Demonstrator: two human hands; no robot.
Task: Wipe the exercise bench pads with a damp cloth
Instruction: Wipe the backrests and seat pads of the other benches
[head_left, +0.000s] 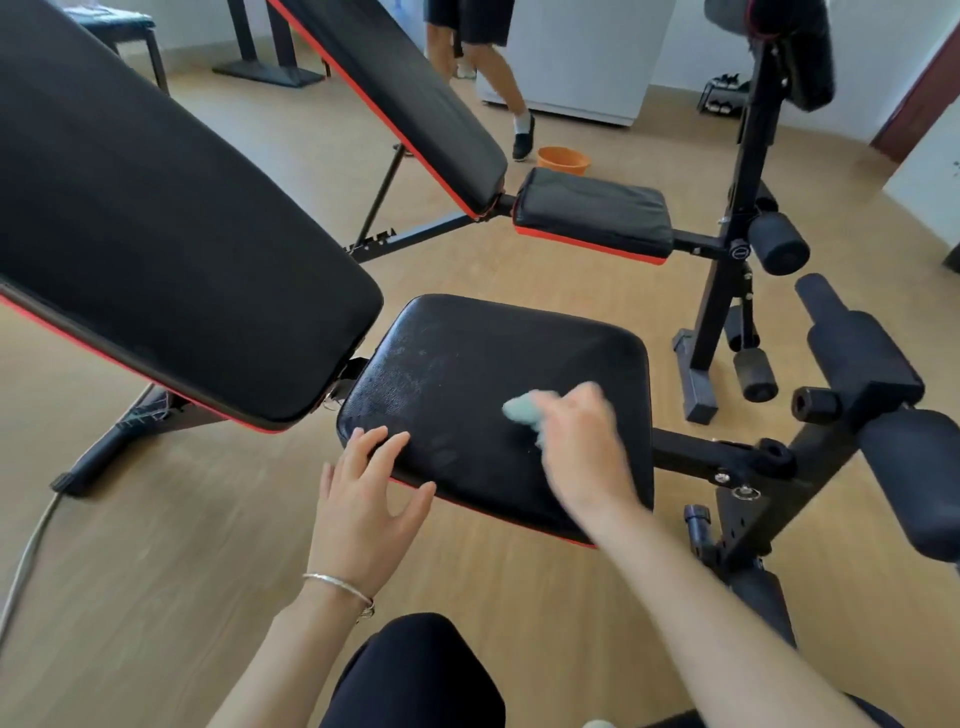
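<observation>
A black seat pad (457, 374) with red trim fills the middle of the view, and its surface shows pale damp streaks. My right hand (576, 447) grips a small pale green cloth (524, 410) and holds it on the pad's right half; the hand is blurred. My left hand (363, 499) rests with spread fingers on the pad's near left edge. The tilted black back pad (156, 223) of the same bench rises to the left.
A second bench with a back pad (395, 93) and seat pad (592, 213) stands behind. Black foam rollers (914, 467) and frame posts crowd the right. An orange basin (563, 160) sits on the wood floor beside a person's legs (498, 78). A cable (31, 551) trails at left.
</observation>
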